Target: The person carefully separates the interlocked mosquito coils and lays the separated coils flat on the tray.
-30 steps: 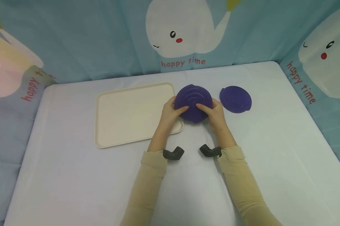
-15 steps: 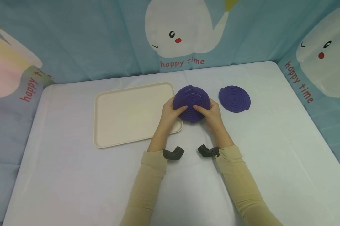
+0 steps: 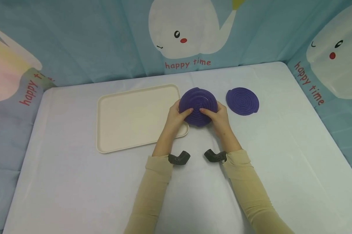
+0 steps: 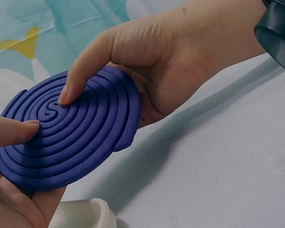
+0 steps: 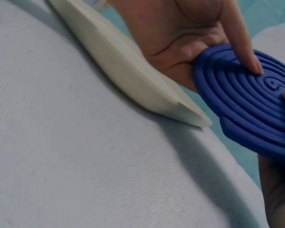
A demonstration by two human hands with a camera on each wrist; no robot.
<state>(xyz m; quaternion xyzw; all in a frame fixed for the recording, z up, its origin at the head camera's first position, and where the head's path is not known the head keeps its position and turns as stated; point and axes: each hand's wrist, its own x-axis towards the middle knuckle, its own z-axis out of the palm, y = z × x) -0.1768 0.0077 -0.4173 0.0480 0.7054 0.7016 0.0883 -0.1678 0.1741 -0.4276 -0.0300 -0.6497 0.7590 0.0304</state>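
Note:
Both hands hold up a round purple trivet with spiral grooves, above the table and beside the tray's right end. My left hand grips its left edge, thumb on the top face and fingers underneath, mostly hidden. On the opposite edge, my right hand grips in the same way. The left wrist view shows both thumbs pressing near the centre of the trivet, tips a little apart. Seen from the right wrist, the trivet is tilted. A second purple spiral trivet lies flat on the table to the right.
A cream rectangular tray lies on the white table, its right end partly behind the left hand. A blue curtain with whale prints stands along the back and sides. Dark wrist cameras sit on both wrists.
The right hand and the held trivet have shifted very slightly left, and the right thumb lies a little lower on the trivet. Both grips stay the same. The whole view has drifted slightly.

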